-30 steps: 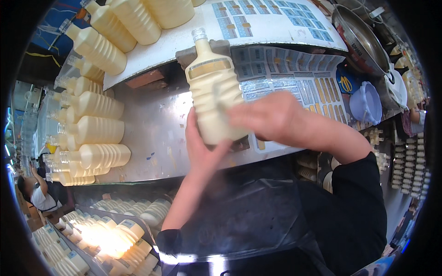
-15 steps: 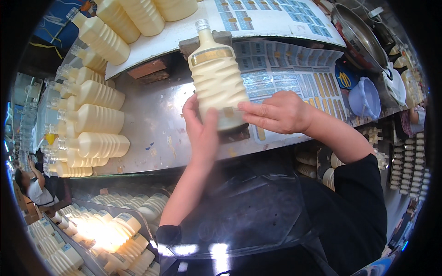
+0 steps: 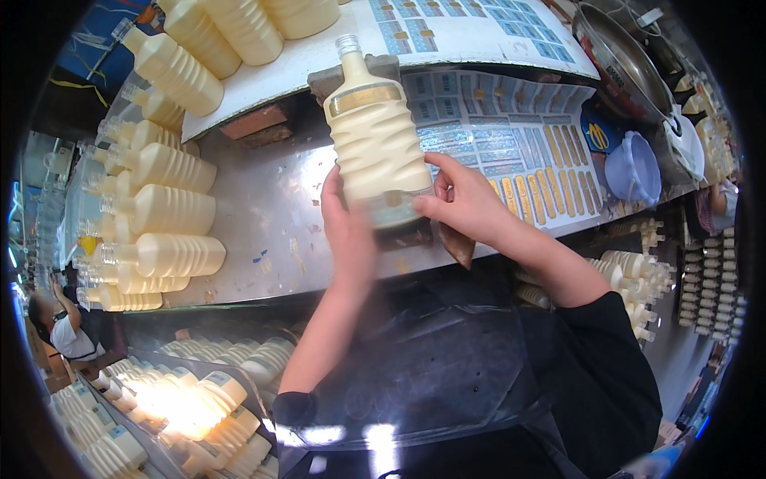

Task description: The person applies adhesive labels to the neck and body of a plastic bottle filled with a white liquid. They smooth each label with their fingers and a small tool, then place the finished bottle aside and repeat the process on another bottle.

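A cream bottle (image 3: 373, 148) with wavy ridges lies tilted back, its clear neck against a grey block (image 3: 319, 82). A gold label (image 3: 365, 97) runs across its shoulder. Around its base is a pale silvery-blue label strip (image 3: 387, 209). My left hand (image 3: 349, 231), partly blurred, is wrapped round the bottle's lower left side. My right hand (image 3: 471, 199) grips the lower right side, its thumb pressed on the end of the strip and its fingers behind the edge. The bottle's underside is hidden.
Cream bottles (image 3: 174, 209) lie stacked at the left of the metal table (image 3: 255, 199). Label sheets (image 3: 511, 144) are spread right of the bottle. Beyond them stand a lilac bucket (image 3: 632, 169) and a wide metal pan (image 3: 622, 60). Crated bottles (image 3: 215, 391) fill the lower left.
My right hand has turned from straight fingers laid along the strip to a thumb-and-finger grip on the bottle's right side. My left hand stays on the left side, its thumb lower.
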`<move>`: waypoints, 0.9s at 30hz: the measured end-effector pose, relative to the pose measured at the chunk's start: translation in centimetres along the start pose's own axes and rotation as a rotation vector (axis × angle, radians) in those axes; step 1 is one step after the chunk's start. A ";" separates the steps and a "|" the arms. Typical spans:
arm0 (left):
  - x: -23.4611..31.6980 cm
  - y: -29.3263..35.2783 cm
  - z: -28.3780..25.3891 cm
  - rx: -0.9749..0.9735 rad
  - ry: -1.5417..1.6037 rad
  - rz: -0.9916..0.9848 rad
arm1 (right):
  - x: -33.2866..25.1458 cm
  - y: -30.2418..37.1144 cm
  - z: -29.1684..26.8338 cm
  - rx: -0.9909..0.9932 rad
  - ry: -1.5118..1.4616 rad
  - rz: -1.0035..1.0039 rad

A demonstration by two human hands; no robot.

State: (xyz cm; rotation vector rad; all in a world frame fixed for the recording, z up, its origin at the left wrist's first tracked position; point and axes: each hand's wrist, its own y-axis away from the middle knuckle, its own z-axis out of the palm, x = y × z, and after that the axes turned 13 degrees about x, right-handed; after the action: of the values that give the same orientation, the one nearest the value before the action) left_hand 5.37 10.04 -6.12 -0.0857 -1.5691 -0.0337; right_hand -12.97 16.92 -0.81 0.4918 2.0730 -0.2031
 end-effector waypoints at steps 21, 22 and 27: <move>-1.4 -0.1 0.2 0.041 -0.141 0.135 | 3.9 -1.1 2.8 0.028 -0.406 0.088; -1.7 -0.2 0.1 0.041 -0.173 0.156 | 3.7 -1.1 2.8 0.018 -0.396 0.100; -2.4 -0.3 0.1 0.049 -0.192 0.187 | 3.2 -0.9 2.6 0.022 -0.335 0.104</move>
State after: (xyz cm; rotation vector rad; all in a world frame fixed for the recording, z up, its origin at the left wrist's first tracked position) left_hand 5.22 9.66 -8.51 -0.2019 -1.7468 0.1643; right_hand -12.77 16.04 -4.99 0.5390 1.7163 -0.2304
